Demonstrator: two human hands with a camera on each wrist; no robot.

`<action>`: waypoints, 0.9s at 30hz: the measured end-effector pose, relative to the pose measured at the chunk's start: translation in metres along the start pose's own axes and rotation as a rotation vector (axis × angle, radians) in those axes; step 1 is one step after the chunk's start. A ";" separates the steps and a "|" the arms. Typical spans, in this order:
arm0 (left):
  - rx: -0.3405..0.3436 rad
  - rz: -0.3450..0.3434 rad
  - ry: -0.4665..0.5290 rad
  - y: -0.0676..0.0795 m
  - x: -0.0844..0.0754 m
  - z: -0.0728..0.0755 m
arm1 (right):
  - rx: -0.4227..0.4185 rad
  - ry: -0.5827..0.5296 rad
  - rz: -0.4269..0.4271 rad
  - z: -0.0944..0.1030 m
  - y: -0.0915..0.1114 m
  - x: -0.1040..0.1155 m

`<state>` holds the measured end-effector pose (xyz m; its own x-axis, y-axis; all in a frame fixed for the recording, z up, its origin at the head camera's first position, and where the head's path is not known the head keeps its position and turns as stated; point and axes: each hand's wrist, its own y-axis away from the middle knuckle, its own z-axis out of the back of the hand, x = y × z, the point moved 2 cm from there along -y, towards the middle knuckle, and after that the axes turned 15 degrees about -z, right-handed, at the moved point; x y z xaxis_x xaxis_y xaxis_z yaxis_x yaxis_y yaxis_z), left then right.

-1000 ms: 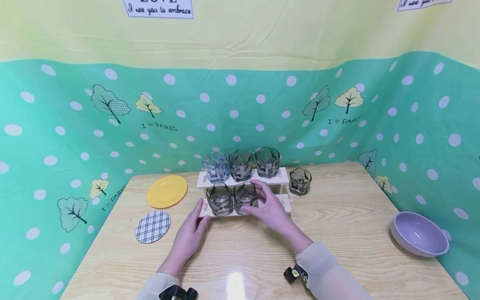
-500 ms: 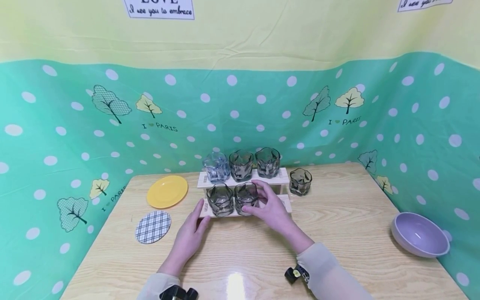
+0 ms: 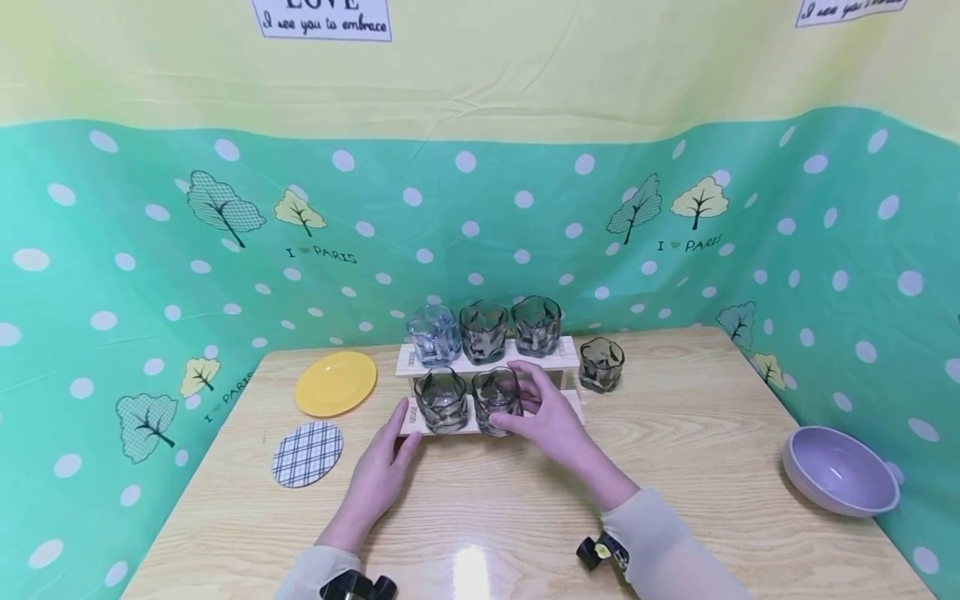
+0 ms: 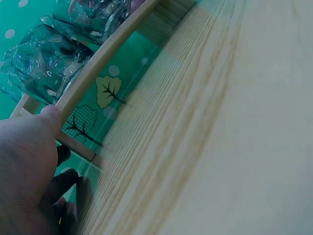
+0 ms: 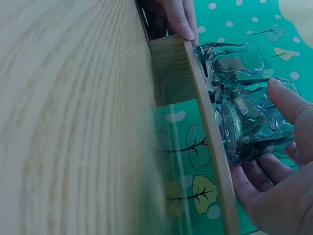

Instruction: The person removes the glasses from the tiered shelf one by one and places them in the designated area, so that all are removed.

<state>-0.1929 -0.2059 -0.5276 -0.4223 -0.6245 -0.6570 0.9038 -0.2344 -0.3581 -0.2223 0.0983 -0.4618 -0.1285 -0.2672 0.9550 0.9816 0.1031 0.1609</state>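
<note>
A two-tier wooden rack (image 3: 565, 357) stands at the back middle of the table. My right hand (image 3: 551, 421) grips a smoky grey glass tumbler (image 3: 495, 404) on the lower tier, thumb on its near side, fingers round its far right side. Left of it, a similar grey tumbler (image 3: 441, 408) sits with a small gap between them. My left hand (image 3: 378, 467) holds the rack's left end; in the left wrist view its thumb (image 4: 51, 115) presses on the front edge. On the upper tier stand a bluish tumbler (image 3: 433, 337) and two grey tumblers.
Right of the rack stands another dark tumbler (image 3: 601, 365). A yellow plate (image 3: 335, 383) and a checked round coaster (image 3: 307, 454) lie at left. A purple bowl (image 3: 840, 471) sits near the right edge. A green dotted cloth (image 3: 472, 208) hangs behind the table.
My right hand has slid the gripped tumbler slightly right along the lower tier, widening the gap to the tumbler beside it. My left hand has stayed at the rack's left end.
</note>
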 end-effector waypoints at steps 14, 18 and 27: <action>0.008 0.019 0.004 0.001 0.000 0.001 | -0.028 0.047 -0.003 0.034 0.018 0.007; 0.007 0.017 0.002 0.001 0.001 0.001 | -0.043 0.056 -0.004 0.047 0.023 0.006; 0.000 0.005 -0.004 0.000 0.001 0.000 | -0.093 0.083 -0.011 0.079 0.034 0.003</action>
<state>-0.1931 -0.2065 -0.5278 -0.4178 -0.6285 -0.6561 0.9058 -0.2317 -0.3548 -0.2006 0.1771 -0.4339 -0.1306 -0.3462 0.9290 0.9896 0.0112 0.1433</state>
